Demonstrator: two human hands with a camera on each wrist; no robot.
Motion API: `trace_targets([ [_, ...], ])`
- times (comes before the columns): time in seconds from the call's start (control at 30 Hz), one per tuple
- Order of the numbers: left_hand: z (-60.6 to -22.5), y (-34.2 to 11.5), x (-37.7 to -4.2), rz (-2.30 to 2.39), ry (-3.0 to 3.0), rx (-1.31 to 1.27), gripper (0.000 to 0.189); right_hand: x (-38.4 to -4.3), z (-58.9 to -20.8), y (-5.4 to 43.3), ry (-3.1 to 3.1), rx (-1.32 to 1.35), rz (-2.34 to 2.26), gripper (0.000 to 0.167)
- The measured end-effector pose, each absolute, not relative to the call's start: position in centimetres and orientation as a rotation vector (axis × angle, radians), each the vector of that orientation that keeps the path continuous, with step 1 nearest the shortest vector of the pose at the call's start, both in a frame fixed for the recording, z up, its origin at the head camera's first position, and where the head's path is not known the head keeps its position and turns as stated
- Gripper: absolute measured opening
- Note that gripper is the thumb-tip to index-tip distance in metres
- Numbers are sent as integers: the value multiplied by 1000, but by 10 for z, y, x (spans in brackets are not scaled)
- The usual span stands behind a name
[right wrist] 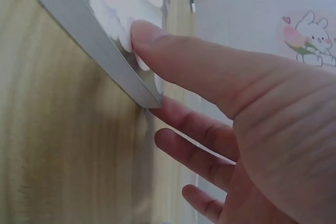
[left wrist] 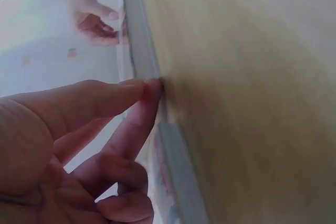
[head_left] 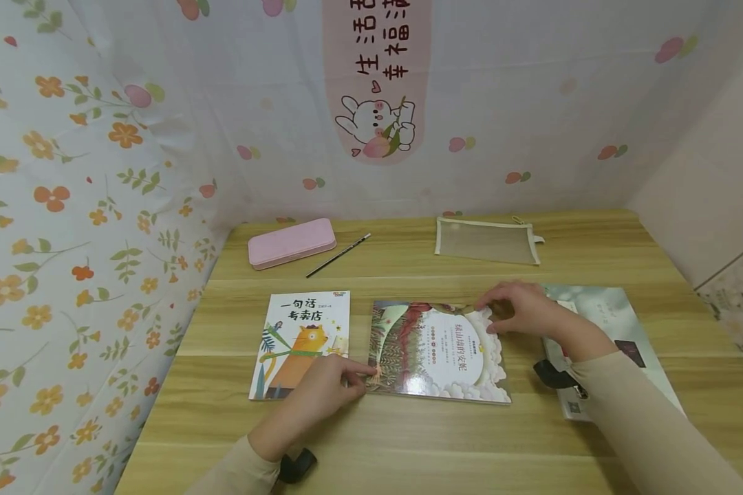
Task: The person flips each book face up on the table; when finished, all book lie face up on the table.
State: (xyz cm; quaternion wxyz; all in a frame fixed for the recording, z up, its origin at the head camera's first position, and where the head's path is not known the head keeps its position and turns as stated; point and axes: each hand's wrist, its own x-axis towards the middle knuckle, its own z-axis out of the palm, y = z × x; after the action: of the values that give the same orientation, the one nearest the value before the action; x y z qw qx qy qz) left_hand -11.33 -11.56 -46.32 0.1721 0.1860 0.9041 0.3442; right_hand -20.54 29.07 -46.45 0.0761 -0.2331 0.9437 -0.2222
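My left hand (head_left: 329, 385) and right hand (head_left: 532, 317) each pinch an end of the picture book (head_left: 436, 350) on the surface (head_left: 421, 443), between the cat book (head_left: 303, 354) and pale book (head_left: 613, 313). With so shallow a hold, its glossy cover could slip from my fingers.

On table (head_left: 439, 447): first book (head_left: 433, 350) between left grip (head_left: 328, 385) and right grip (head_left: 526, 315), second book (head_left: 306, 337) left of left grip, third book (head_left: 631, 326) right of right grip, pencil case (head_left: 292, 243) and pencil (head_left: 338, 255) beyond left grip, pouch (head_left: 486, 240) beyond right grip.
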Motion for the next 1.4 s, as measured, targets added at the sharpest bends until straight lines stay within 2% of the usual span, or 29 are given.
trace_targets([
  [0.47, -457, -111, -134, 947, 2570, 565, 18, -173, -469, 289, 2986, -673, -656, 25],
  [0.7, -456, -99, -154, 892, 2673, 588, 30, -154, -470, 285, 3007, -592, -669, 28],
  [0.9, -457, -89, -176, 805, 2773, 626, 33, -136, -468, 282, 3023, -587, -651, 33],
  [1.13, -457, -81, -193, 815, 2749, 664, 21, -113, -472, 280, 3025, -634, -724, 38],
  [1.4, -454, -79, -204, 724, 2756, 677, 33, -93, -474, 281, 2972, -618, -747, 65],
])
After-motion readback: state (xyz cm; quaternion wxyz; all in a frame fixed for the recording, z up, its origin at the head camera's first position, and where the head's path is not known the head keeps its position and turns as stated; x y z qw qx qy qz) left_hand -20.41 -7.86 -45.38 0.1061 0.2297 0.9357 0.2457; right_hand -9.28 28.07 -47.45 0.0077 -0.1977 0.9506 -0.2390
